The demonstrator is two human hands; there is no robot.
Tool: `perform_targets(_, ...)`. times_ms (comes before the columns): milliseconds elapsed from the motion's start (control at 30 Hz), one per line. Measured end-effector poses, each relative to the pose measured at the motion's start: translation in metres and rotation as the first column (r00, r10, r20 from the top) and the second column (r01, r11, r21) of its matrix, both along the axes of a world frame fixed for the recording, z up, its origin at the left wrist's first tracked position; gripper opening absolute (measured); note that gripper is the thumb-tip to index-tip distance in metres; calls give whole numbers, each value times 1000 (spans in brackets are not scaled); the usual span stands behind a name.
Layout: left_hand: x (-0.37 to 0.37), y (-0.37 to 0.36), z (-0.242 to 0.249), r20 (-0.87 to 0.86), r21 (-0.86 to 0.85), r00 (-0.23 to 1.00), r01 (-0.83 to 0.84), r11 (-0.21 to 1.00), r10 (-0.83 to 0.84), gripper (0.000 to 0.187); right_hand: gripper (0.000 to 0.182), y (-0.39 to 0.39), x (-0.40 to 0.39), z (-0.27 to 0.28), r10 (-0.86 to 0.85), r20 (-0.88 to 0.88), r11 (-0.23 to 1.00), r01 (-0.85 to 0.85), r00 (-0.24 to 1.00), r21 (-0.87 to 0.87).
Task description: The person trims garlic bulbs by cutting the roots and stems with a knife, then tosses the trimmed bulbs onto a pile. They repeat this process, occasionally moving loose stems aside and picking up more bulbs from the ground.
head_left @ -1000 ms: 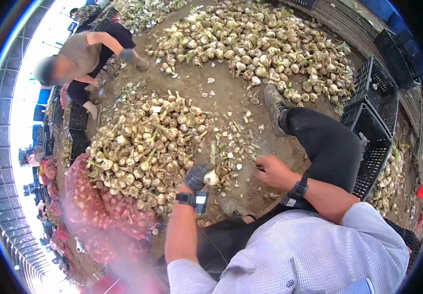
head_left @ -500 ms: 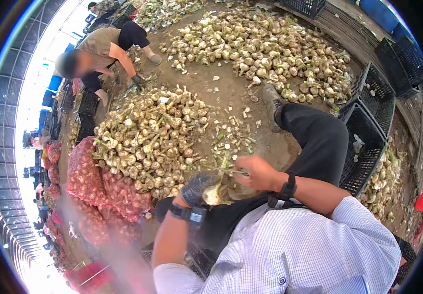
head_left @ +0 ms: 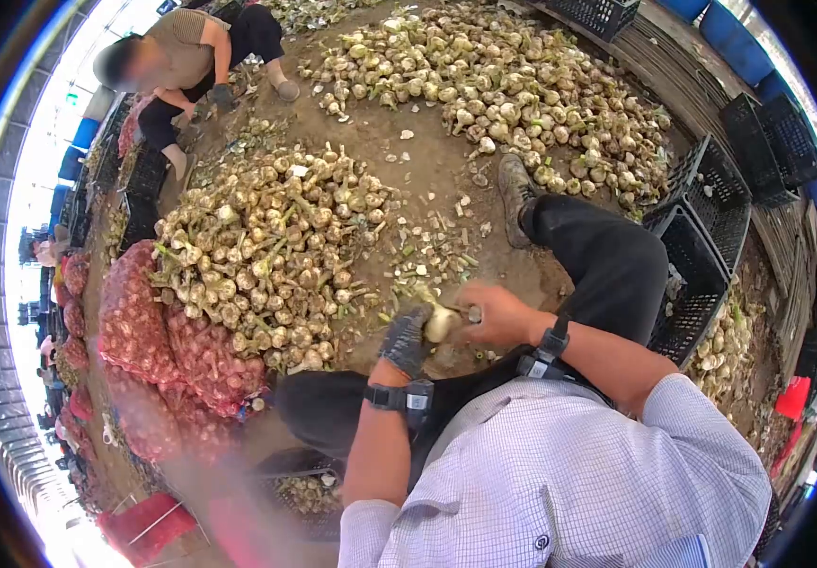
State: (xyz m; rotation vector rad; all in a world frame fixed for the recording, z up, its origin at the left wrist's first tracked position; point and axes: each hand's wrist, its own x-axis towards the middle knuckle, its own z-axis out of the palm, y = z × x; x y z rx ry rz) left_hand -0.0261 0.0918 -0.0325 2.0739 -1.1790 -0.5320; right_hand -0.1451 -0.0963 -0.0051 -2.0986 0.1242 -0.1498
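Note:
My left hand (head_left: 405,339), in a dark grey glove, is closed around a pale garlic bulb (head_left: 441,324) over my lap. Close on its right is my bare right hand (head_left: 503,312), its fingers wrapped round a thin metal cutting tool (head_left: 474,313). Only the end of the tool shows now; its blade is mostly hidden by the bulb and fingers, and its exact kind cannot be made out. Beyond my left hand lies a heap of garlic with stems (head_left: 266,256). Cut stem pieces and peelings (head_left: 432,256) are scattered on the ground ahead.
Another large garlic pile (head_left: 522,90) spreads farther off. Red mesh sacks (head_left: 134,312) full of garlic stand at left. Black plastic crates (head_left: 697,275) are beside my right leg, and one crate (head_left: 304,492) is at lower left. A co-worker (head_left: 181,47) bends over at upper left.
My hands have come closer together, and the bulb is lifted and turned, its long stem no longer visible. The view has shifted slightly. The co-worker's gloved hand has drawn back from the near heap.

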Motion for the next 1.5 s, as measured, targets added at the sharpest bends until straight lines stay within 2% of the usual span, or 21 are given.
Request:
perform_targets(33, 0, -6, 2, 6, 13, 998, 61, 998, -62, 24, 37, 4, 1, 0, 33, 101, 999, -32, 994, -8)
perform_targets(67, 1, -8, 3, 11, 25, 992, 123, 992, -123, 24, 43, 7, 2, -7, -16, 37, 999, 14, 999, 48)
perform_targets(100, 1, -3, -9, -88, 181, 995, 55, 982, -40, 31, 48, 8, 2, -18, -60, -31, 993, 62, 998, 101)
perform_targets(167, -5, -1, -15, -571, -41, 814, -158, 987, 107, 35, 53, 6, 4, -23, -97, -192, 960, 143, 977, 242)
perform_targets(233, -10, 0, -15, -787, -100, 601, -347, 933, 139, 40, 51, -2, 6, -16, -74, -338, 885, 218, 938, 412)
perform_targets(300, -13, -1, -8, -823, -97, 540, -440, 893, 177, 47, 48, -5, 12, 6, -56, -416, 781, 300, 908, 549)
perform_targets(333, -15, -2, -4, -767, -134, 627, -365, 921, 137, 50, 47, -5, 14, 12, -46, -440, 718, 336, 897, 609)
perform_targets(400, -14, -6, 13, -630, -190, 775, -203, 961, 39, 57, 39, -2, 18, -2, -31, -368, 757, 262, 929, 598)
perform_targets(467, -12, -6, 19, -650, -119, 756, -203, 972, 78, 57, 36, 2, 22, 8, -15, -334, 735, 237, 942, 635)
perform_targets(567, -10, -2, 10, -696, -153, 713, -263, 953, 85, 51, 28, -7, 18, 3, -71, -276, 958, 143, 958, 249)
perform_targets(633, -13, 7, -6, -772, -215, 633, -356, 910, 65, 46, 23, -6, 7, 8, -42, -209, 985, 76, 977, 158)
perform_targets(700, -9, 22, -59, -749, -108, 645, -345, 933, 152, 43, 22, -2, -1, 23, -3, -135, 998, 12, 991, 63)
perform_targets(767, -12, 22, -56, -703, -58, 689, -298, 953, 173, 40, 24, 1, -5, 35, 43, -54, 998, -45, 998, -35)
perform_targets(833, -18, 8, -2, -639, -63, 759, -217, 974, 128, 39, 26, 3, -6, 29, 51, -40, 993, -55, 998, -106)
perform_targets(933, -19, 11, -10, -650, -108, 752, -231, 967, 107, 42, 29, 4, -6, 31, 62, -114, 973, -86, 991, -214)
perform_targets(1033, -20, 20, -50, -767, -122, 634, -295, 948, 99, 45, 32, 6, -6, 28, 56, -92, 969, -76, 994, -236)
perform_targets(1133, -25, 15, -33, -815, -169, 571, -388, 906, 93, 38, 34, 7, -7, 20, 41, -56, 972, -53, 998, -228)
perform_targets(1233, -17, 8, 0, -425, -29, 894, -168, 985, 140, 30, 34, 6, -7, 13, 14, -95, 968, -37, 995, -248)
perform_targets(1367, -17, 6, 8, -279, -84, 959, -75, 994, 49, 28, 30, 5, -6, 11, 1, -97, 968, -26, 995, -249)
perform_targets(1467, -15, -4, 19, -222, -223, 970, 47, 974, -97, 34, 26, -2, -3, 0, -51, -221, 959, -14, 974, -283)
perform_targets(1500, -21, -8, 27, -254, -319, 952, 83, 944, -169, 36, 25, -15, -5, -24, -59, -379, 935, -81, 924, -344)
